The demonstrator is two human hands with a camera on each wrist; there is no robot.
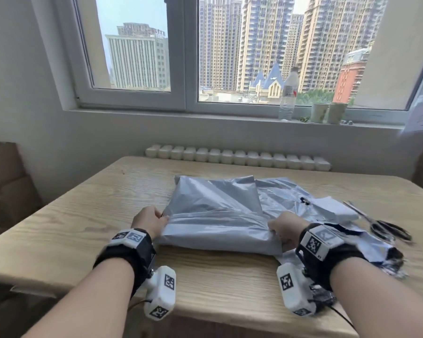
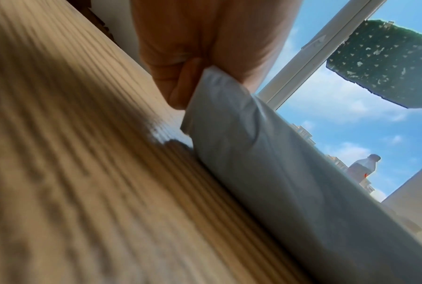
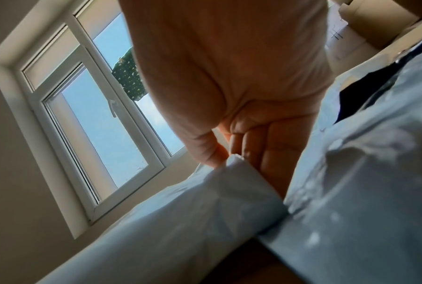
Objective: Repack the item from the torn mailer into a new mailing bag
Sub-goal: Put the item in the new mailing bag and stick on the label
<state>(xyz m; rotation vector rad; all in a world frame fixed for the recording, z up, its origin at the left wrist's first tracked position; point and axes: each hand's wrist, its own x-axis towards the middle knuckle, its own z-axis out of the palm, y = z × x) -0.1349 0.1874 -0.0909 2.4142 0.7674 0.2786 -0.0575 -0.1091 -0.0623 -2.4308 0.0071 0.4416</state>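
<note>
A full grey mailing bag (image 1: 215, 215) lies flat in the middle of the wooden table (image 1: 71, 228), its near flap folded over. My left hand (image 1: 149, 222) pinches the flap's left corner; the left wrist view shows that hand (image 2: 192, 63) with thumb and fingers closed on the bag's corner (image 2: 219, 100). My right hand (image 1: 285, 230) pinches the flap's right corner, and in the right wrist view its fingers (image 3: 243, 146) clamp the grey plastic (image 3: 231, 173). The torn mailer (image 1: 332, 215), crumpled grey with a black lining, lies under and to the right of the bag.
Scissors (image 1: 381, 225) lie on the table's right side beside the torn mailer. A white radiator (image 1: 237, 157) runs behind the table. A water bottle (image 1: 288, 93) and two cups (image 1: 327, 112) stand on the windowsill. Cardboard boxes (image 1: 3, 172) are stacked at the left.
</note>
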